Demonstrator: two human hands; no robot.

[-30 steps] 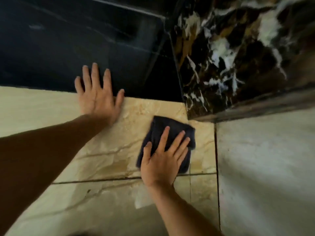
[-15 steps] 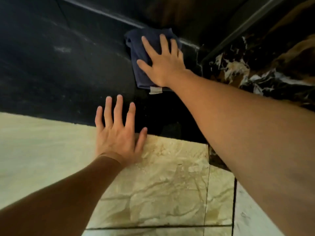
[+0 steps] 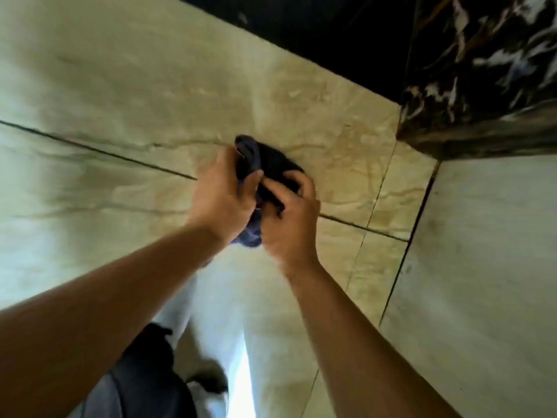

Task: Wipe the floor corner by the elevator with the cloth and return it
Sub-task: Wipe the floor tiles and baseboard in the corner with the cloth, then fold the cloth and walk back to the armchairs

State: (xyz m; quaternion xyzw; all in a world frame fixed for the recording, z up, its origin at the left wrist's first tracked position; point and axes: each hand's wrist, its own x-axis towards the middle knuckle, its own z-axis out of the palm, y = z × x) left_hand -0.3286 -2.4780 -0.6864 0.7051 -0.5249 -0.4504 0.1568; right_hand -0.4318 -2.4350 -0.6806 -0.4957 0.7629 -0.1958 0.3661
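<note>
Surroundings: the floor (image 3: 126, 86) consists of glossy beige marbled tiles divided by dark grout lines. A black stone band (image 3: 331, 34) runs along the far edge of the tiles. At upper right, a dark marble wall block (image 3: 482, 70) with white and brown veining meets the floor and forms the corner. A paler tile section (image 3: 482, 267) lies to the right of a dark joint. At the bottom edge, part of the person's dark clothing (image 3: 147, 375) is visible; further detail is blurred.

Obstructions: both forearms cross the lower part of the view and cover the floor beneath them.

Task item: the dark blue cloth (image 3: 265, 164) is bunched between both hands above the floor, on the near side of the corner. The left hand (image 3: 223, 197) is clenched on its left portion, thumb pressed into the fabric. The right hand (image 3: 289, 218) is clenched on its right portion, fingers curled over the top. A fold of cloth hangs below, between the wrists.
</note>
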